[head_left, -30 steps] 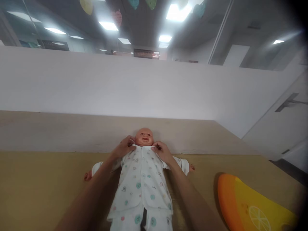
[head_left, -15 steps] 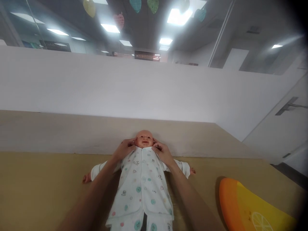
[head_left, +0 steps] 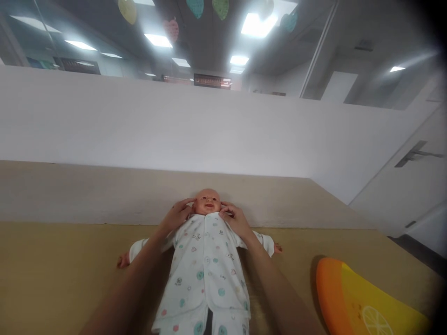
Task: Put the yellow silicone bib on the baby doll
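A baby doll (head_left: 204, 265) lies face up in a white patterned jacket and matching trousers, arms stretched out to both sides. My left hand (head_left: 177, 215) is at the left side of the doll's head (head_left: 207, 201), its fingers by the cheek and its thumb near the collar. On the other side, my right hand (head_left: 235, 218) has its fingers beside the head and its thumb on the collar edge. Both hands hold the doll around the head and neck. The fingertips are partly hidden behind the head and cloth.
The doll lies on a wooden surface (head_left: 63, 265) with a raised wooden ledge (head_left: 87, 193) behind its head. An orange and yellow cushioned object (head_left: 352, 298) lies at the lower right. Beyond are a white wall (head_left: 157, 121), glass panels and a door handle (head_left: 414, 153).
My left hand has shifted slightly outward along the doll's head, and the head appears turned a little. My right hand stays nearly in place. The whole view has drifted slightly.
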A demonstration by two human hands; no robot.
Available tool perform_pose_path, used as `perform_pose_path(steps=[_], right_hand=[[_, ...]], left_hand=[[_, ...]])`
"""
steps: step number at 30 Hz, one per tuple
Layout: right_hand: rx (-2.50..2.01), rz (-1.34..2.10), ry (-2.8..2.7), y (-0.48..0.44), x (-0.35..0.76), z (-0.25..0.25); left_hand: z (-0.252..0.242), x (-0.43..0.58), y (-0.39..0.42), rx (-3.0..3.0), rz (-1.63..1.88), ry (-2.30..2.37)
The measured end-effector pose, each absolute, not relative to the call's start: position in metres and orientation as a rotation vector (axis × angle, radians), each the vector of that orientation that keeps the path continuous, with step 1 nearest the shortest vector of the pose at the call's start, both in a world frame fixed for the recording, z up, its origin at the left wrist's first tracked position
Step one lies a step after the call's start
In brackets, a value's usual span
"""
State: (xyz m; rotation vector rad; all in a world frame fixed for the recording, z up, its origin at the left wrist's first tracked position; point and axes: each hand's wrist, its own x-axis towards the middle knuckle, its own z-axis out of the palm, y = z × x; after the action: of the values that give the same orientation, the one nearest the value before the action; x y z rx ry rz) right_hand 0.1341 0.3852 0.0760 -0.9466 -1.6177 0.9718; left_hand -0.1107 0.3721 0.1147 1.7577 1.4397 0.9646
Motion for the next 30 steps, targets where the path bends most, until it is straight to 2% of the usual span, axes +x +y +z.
perform_pose_path(steps=[13, 30], right_hand=[[-0.956, 1.098, -1.609, 0.384, 0.134, 0.079], [-0.931, 1.137, -1.553, 0.39, 0.135, 0.074]], left_hand=[[0.099, -0.116, 0.384, 1.697, 0.799, 1.445], [0.091, -0.125, 0.391, 1.725, 0.859, 1.277]])
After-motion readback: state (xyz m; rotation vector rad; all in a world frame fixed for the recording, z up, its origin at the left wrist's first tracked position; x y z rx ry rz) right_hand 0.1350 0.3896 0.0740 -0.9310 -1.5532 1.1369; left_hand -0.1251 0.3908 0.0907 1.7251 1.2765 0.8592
